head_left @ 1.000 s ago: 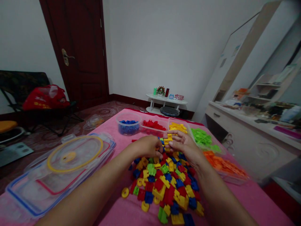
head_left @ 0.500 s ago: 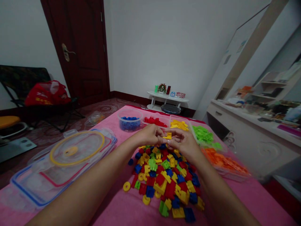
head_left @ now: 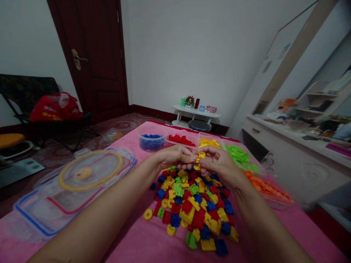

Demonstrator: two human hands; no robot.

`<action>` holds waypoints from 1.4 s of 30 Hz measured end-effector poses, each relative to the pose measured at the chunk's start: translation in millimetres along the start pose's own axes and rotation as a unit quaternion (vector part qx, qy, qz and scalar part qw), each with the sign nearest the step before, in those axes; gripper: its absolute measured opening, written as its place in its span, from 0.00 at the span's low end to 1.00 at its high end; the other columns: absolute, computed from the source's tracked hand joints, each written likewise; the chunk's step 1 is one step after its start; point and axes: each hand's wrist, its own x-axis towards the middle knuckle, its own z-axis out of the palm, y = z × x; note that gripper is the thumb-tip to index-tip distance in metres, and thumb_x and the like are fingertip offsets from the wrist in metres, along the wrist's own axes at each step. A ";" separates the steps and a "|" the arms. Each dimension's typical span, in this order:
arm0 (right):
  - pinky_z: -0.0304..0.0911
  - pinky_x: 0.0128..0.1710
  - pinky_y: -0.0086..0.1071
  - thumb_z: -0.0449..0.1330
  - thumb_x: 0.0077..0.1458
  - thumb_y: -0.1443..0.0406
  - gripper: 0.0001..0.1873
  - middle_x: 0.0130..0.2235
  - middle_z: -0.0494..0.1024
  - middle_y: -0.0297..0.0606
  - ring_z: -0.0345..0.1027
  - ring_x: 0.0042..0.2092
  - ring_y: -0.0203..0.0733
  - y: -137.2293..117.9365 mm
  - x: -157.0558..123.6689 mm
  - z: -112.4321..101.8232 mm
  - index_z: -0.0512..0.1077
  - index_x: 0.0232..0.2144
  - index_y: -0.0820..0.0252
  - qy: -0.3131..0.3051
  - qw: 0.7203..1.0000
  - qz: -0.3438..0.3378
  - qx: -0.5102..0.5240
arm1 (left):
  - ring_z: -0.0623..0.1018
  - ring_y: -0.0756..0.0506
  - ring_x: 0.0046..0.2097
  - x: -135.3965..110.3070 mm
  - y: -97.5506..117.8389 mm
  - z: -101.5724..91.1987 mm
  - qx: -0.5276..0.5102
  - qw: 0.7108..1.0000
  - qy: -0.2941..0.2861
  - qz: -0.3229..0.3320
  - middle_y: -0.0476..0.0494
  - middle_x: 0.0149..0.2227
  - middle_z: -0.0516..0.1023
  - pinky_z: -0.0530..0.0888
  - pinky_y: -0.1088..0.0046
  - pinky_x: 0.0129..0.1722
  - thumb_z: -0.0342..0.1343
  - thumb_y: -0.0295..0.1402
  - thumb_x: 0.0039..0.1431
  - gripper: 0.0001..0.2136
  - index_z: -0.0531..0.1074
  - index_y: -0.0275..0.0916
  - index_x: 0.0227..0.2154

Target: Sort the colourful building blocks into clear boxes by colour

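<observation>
Between my two hands is a small yellow building block (head_left: 201, 155), held above the far end of a loose heap. My left hand (head_left: 178, 156) pinches its left side with thumb and forefinger. On the other side, the thumb and fingers of my right hand (head_left: 216, 160) are closed on it too. Whether it is one block or two joined cannot be made out. Below lies the heap of mixed blocks (head_left: 192, 208) in red, yellow, blue and green, with a yellow ring (head_left: 148, 214) at its left edge.
Behind the hands stand tubs of blue blocks (head_left: 151, 142), red blocks (head_left: 181, 139) and yellow blocks (head_left: 208, 143). Green blocks (head_left: 238, 155) and orange blocks (head_left: 270, 188) fill containers at the right. Stacked clear lids (head_left: 90, 171) lie left on the pink cloth (head_left: 128, 233).
Both hands have turned the yellow block and shifted it slightly right. More of it shows between the fingers now, and my left hand's fingers have changed their grip.
</observation>
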 end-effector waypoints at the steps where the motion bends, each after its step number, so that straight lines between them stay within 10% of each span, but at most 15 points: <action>1: 0.67 0.22 0.25 0.67 0.40 0.60 0.21 0.25 0.70 0.29 0.68 0.23 0.32 0.4 0.0 -1.0 0.65 0.37 0.59 -0.005 1.000 0.000 0.009 | 0.62 0.57 0.18 0.3 -0.1 0.1 -0.008 1.000 -0.005 0.002 0.48 0.19 0.68 0.56 0.79 0.18 0.60 0.42 0.45 0.16 0.70 0.31 0.20; 11: 0.69 0.25 0.24 0.67 0.39 0.68 0.18 0.28 0.73 0.30 0.71 0.26 0.33 0.3 1.0 -3.2 0.64 0.32 0.59 0.067 0.990 -0.064 0.105 | 0.57 0.60 0.16 3.8 -3.6 -1.1 -0.169 0.985 -0.025 0.018 0.52 0.18 0.64 0.49 0.84 0.14 0.62 0.39 0.44 0.14 0.69 0.31 0.23; 18: 0.63 0.22 0.23 0.61 0.42 0.63 0.13 0.34 0.73 0.37 0.66 0.28 0.32 -2.7 2.9 -17.1 0.69 0.34 0.60 0.094 0.962 -0.027 0.253 | 0.73 0.53 0.26 0.9 -1.1 -15.8 -0.207 0.978 0.036 0.004 0.40 0.30 0.75 0.61 0.85 0.17 0.54 0.29 0.50 0.08 0.72 0.29 0.32; 22: 0.46 0.15 0.22 0.60 0.46 0.57 0.13 0.23 0.68 0.30 0.52 0.19 0.27 6.1 3.8 -21.4 0.70 0.29 0.61 0.047 0.998 0.038 -0.030 | 0.76 0.48 0.35 0.8 -5.1 -29.6 -0.324 0.946 0.024 0.010 0.34 0.36 0.76 0.67 0.84 0.24 0.50 0.27 0.44 0.15 0.71 0.28 0.36; 25: 0.47 0.19 0.26 0.62 0.42 0.57 0.13 0.19 0.66 0.31 0.55 0.21 0.30 17.1 4.8 -20.3 0.70 0.20 0.63 -0.032 0.932 0.080 -0.353 | 0.74 0.50 0.31 0.8 -9.0 -32.5 -0.283 0.959 0.028 -0.016 0.35 0.36 0.75 0.59 0.85 0.17 0.52 0.35 0.46 0.16 0.72 0.31 0.37; 29: 0.47 0.21 0.28 0.62 0.39 0.56 0.12 0.22 0.71 0.34 0.60 0.24 0.34 27.5 3.5 -11.8 0.72 0.21 0.60 -0.060 0.818 0.128 -0.558 | 0.65 0.56 0.23 1.6 -14.7 -27.4 0.030 0.993 0.106 -0.039 0.46 0.29 0.74 0.52 0.84 0.16 0.59 0.43 0.44 0.16 0.74 0.35 0.31; 33: 0.48 0.22 0.28 0.63 0.38 0.58 0.10 0.26 0.74 0.36 0.63 0.26 0.36 31.0 1.5 -4.3 0.73 0.23 0.59 -0.050 0.781 0.123 -0.611 | 0.67 0.54 0.24 2.6 -17.6 -19.9 0.363 0.925 0.095 -0.066 0.51 0.23 0.73 0.59 0.81 0.22 0.66 0.38 0.33 0.14 0.75 0.36 0.24; 42: 0.47 0.20 0.26 0.59 0.44 0.55 0.16 0.19 0.64 0.31 0.55 0.22 0.31 22.5 10.4 -13.0 0.69 0.19 0.62 0.049 0.929 0.011 -0.367 | 0.68 0.52 0.22 3.0 -22.5 -5.8 0.478 0.869 0.123 -0.024 0.49 0.21 0.75 0.58 0.79 0.20 0.64 0.29 0.31 0.06 0.75 0.40 0.19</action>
